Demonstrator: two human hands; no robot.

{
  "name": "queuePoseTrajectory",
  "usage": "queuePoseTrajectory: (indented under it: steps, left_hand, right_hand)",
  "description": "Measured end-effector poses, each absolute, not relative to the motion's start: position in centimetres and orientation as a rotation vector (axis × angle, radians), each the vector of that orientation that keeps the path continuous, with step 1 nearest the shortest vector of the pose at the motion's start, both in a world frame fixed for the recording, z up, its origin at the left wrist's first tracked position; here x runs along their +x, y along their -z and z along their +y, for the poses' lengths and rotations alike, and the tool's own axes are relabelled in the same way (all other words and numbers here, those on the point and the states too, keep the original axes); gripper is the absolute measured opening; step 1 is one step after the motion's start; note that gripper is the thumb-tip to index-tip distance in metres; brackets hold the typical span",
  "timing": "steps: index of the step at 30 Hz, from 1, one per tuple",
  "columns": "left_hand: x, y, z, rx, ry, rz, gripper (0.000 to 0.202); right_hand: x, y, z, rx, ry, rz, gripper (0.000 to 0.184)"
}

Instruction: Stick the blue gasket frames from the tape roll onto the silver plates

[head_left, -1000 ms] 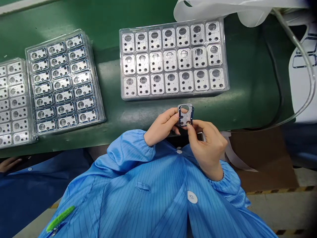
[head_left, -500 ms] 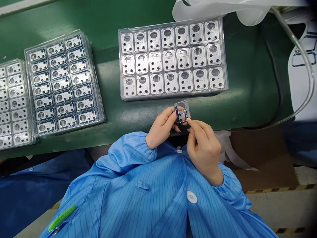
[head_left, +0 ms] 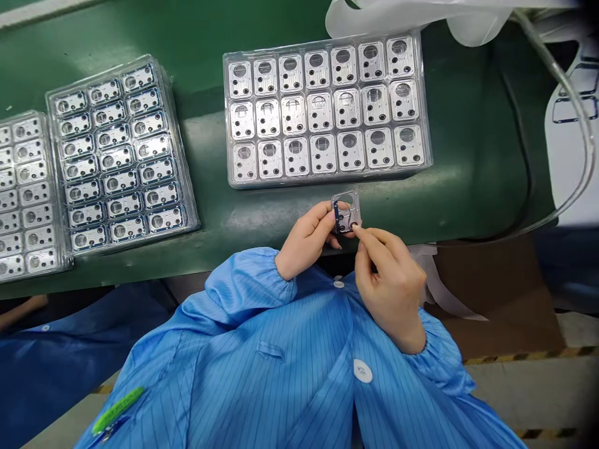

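Observation:
Above my lap, close to the bench's front edge, my left hand (head_left: 309, 234) grips a small silvery metal plate (head_left: 347, 219) by its left side, thumb on top. The plate has a large round opening near its top, small dark-ringed holes lower down and a dark blue strip along its left edge. My right hand (head_left: 390, 280) is closed, its fingers curled and the index fingertip against the plate's lower right corner. Whatever is under that fingertip is hidden. Just beyond my hands lies a clear plastic tray (head_left: 327, 181) with rows of similar plates.
To the left, a stack of clear trays (head_left: 191, 206) holds plates with dark blue borders, with another tray (head_left: 65, 255) beside it. White sheet material (head_left: 397, 22) lies at the back. A clear hose (head_left: 587, 149) and dark cable curve down the green bench's right side.
The plate has shifted slightly right in my left hand. My right hand has moved a little right and down, its fingertip still at the plate's corner. A dark line across the plate shows less.

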State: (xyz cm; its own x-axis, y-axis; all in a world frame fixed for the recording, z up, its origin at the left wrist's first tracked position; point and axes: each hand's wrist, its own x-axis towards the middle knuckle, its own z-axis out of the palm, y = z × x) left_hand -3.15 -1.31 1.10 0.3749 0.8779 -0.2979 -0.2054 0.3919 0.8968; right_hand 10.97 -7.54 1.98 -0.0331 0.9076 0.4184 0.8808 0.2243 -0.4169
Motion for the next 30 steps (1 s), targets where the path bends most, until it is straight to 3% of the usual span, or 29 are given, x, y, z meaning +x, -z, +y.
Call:
queuePoseTrajectory:
  steps: [19, 30]
  left_hand:
    - [-3.5, -1.1, -0.9, 0.849, -0.777, 0.905, 0.035]
    - [-3.6, -0.9, -0.9, 0.859, -0.765, 0.873, 0.038]
  right_hand:
    - [11.6, -2.1, -6.9, -1.652, -0.259, -1.742, 0.029]
    - [11.6, -1.3, -6.9, -1.700, 0.196, -1.918, 0.028]
